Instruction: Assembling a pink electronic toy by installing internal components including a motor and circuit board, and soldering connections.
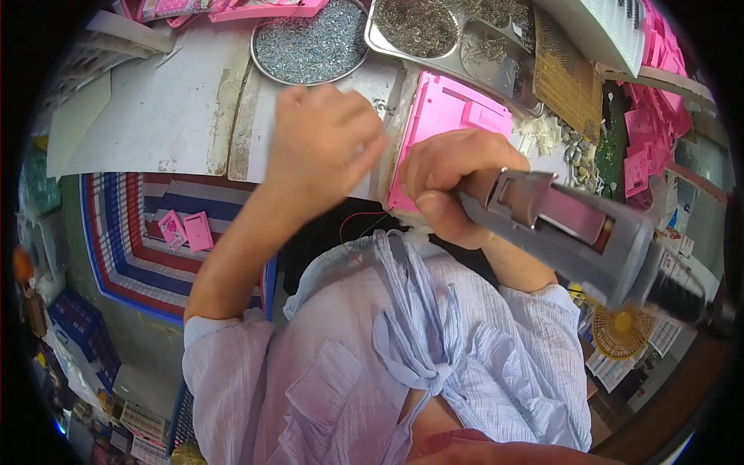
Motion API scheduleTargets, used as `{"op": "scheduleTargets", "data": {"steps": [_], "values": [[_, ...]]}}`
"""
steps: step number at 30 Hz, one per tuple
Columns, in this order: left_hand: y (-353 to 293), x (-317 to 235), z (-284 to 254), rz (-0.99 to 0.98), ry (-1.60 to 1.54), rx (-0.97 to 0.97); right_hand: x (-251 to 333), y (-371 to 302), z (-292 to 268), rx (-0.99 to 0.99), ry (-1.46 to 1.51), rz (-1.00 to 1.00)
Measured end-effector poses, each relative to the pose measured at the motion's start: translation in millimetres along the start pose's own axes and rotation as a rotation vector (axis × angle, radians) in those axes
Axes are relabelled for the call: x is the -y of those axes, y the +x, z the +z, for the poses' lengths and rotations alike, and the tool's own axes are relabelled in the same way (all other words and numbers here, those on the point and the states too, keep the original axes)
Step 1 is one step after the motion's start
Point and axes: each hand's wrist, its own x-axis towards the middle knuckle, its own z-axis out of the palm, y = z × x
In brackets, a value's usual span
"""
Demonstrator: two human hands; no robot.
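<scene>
My right hand [457,182] is wrapped round a grey electric screwdriver [573,225]. The tool has a long lever on its side, and its black cord end points to the lower right. Its tip is hidden behind my hand. Below and beyond that hand lies a pink plastic panel [446,112] on the bench, partly covered by it. My left hand [322,143] hovers just in front of a round metal dish of small silvery screws [310,46]. Motion blurs its bent fingers, so whether they hold anything cannot be made out.
A steel tray [376,35] with compartments of small metal parts stands at the back. White pieces [539,136] lie right of the panel. Pink parts [647,139] are heaped far right. A striped bin [116,256] with two pink pieces sits at left. Thin wires [345,225] hang before me.
</scene>
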Motion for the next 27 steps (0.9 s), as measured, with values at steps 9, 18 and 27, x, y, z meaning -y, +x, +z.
{"op": "scheduleTargets", "data": {"steps": [9,18,27], "values": [[-26,-30,14,-0.063,-0.288,0.044,34,14,-4,-0.184,0.339,-0.013],[-29,-39,12,0.038,-0.116,-0.039,29,0,-4,-0.105,0.502,-0.077],[-34,-45,14,0.011,-0.21,-0.102,42,-6,1,-0.137,0.526,-0.03]]}}
